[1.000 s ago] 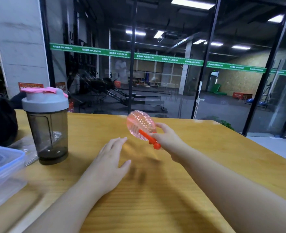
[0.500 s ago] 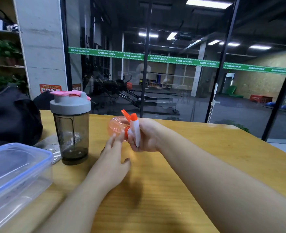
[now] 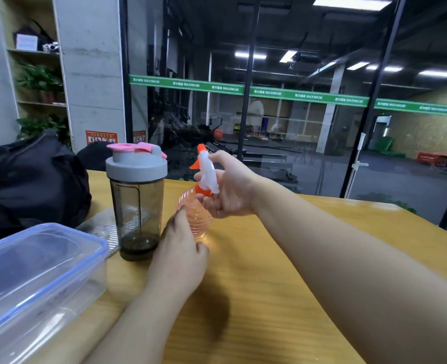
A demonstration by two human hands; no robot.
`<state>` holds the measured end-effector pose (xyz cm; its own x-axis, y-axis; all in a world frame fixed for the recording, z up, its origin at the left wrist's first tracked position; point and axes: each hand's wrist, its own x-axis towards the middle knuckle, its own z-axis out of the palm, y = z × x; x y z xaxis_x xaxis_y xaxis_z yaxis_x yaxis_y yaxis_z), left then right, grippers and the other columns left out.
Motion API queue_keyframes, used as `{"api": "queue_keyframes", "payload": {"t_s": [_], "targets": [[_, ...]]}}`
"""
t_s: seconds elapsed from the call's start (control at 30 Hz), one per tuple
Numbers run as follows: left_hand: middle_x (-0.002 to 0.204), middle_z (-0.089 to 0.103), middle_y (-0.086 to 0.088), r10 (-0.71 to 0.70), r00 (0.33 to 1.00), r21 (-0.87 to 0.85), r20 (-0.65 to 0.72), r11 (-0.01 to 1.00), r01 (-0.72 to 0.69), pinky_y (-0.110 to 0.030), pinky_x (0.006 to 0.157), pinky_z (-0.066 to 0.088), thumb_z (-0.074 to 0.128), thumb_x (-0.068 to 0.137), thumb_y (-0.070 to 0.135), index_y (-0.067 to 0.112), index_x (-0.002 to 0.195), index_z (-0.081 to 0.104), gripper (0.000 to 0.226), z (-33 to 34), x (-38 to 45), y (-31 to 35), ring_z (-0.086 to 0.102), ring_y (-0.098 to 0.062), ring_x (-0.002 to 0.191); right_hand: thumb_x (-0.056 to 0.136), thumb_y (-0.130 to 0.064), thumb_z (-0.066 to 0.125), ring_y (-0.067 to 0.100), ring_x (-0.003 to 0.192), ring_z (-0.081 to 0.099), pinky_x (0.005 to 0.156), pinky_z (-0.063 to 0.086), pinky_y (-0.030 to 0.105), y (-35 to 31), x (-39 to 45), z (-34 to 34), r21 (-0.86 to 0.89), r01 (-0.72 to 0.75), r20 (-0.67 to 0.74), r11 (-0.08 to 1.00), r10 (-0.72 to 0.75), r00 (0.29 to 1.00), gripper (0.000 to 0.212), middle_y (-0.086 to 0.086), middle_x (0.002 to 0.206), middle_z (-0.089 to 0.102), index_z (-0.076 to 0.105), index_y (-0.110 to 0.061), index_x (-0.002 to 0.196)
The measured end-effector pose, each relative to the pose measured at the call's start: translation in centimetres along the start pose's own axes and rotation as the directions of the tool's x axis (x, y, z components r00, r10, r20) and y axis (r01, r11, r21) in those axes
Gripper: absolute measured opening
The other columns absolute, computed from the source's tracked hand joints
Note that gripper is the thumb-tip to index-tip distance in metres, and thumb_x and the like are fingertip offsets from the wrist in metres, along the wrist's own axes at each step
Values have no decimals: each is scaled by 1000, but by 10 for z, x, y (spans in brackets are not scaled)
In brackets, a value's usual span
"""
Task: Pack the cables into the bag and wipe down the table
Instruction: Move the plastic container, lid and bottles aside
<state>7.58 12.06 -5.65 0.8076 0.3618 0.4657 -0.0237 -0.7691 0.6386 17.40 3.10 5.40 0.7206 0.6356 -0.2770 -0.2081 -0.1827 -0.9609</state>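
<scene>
Ribbed pink bottle, perhaps plastic

The table is yellowish wood with fine visible grain and a low sheen. The spray bottle is ribbed, translucent pink plastic with a white and orange plastic head; the shaker is smoky clear plastic under a matt grey lid. The storage box is glossy clear plastic, the bag dark matt cloth.
</scene>
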Motion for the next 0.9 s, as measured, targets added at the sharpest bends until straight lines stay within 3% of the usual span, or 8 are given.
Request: {"api": "queue_keyframes", "payload": {"t_s": [0.07, 0.17, 0.27, 0.33, 0.4, 0.57, 0.73, 0.9], "targets": [[142, 35, -9, -38, 999, 27, -20, 999, 39, -35, 100, 35, 51, 84, 16, 17, 144, 15, 69, -1, 1, 0, 38, -26, 127, 77, -71, 50, 12, 56, 48, 57, 41, 23, -5, 8, -1, -207, 16, 5, 978, -15, 1000, 55, 4, 76, 57, 56, -21, 101], [142, 34, -10, -66, 998, 54, -14, 996, 67, -34, 100, 33, 50, 86, 18, 17, 143, 14, 68, -1, 2, 0, 39, -28, 126, 86, -46, 60, 11, 52, 40, 51, 35, 22, -3, 22, -1, -532, 139, -92, 835, -220, 971, 34, -1, 67, 55, 55, -18, 105], [140, 36, -9, -75, 997, 35, -4, 997, 75, -34, 100, 33, 50, 86, 20, 20, 144, 16, 67, -2, 0, -1, 39, -27, 125, 87, -36, 63, 12, 53, 40, 50, 32, 23, 4, 38, -1, -652, 216, -222, 727, -455, 863, 27, -1, 67, 52, 61, -11, 97], [141, 36, -8, -79, 997, 40, -4, 996, 79, -33, 101, 33, 51, 85, 19, 20, 144, 17, 68, -2, 0, -2, 39, -26, 126, 88, -41, 61, 12, 57, 43, 51, 32, 24, 10, 48, 3, -669, 246, -230, 702, -510, 829, 27, -4, 69, 52, 62, -15, 94], [142, 35, -7, -76, 997, 50, -4, 996, 76, -33, 102, 33, 51, 84, 18, 19, 143, 21, 66, -1, 1, -5, 38, -25, 127, 90, -43, 58, 14, 72, 50, 55, 38, 24, 17, 57, 5, -656, 250, -249, 713, -517, 819, 32, -3, 86, 58, 63, -21, 113], [142, 33, -2, -100, 995, 132, 17, 986, 97, -34, 103, 33, 49, 84, 21, 23, 142, 27, 62, 2, 1, -8, 36, -26, 126, 91, -48, 53, 21, 107, 53, 85, 49, 36, 32, 68, 4, -581, 202, -305, 788, -441, 844, 53, 4, 132, 55, 47, -21, 136], [135, 41, -6, -205, 978, 320, -27, 926, 202, -38, 100, 33, 48, 84, 30, 18, 136, 31, 56, 2, 0, -4, 40, -29, 122, 82, -70, 46, 30, 98, 57, 57, 54, 30, 39, 69, 9, -449, -33, -387, 893, -161, 908, 83, 13, 128, 52, 42, -6, 134], [130, 44, -7, -253, 967, 425, -19, 874, 237, -39, 101, 33, 48, 85, 33, 14, 125, 37, 45, 2, -2, -2, 40, -29, 122, 86, -57, 55, 28, 96, 63, 77, 58, 35, 50, 81, 15, -396, 65, -336, 916, -211, 918, 66, 13, 114, 62, 54, 1, 118]]}}
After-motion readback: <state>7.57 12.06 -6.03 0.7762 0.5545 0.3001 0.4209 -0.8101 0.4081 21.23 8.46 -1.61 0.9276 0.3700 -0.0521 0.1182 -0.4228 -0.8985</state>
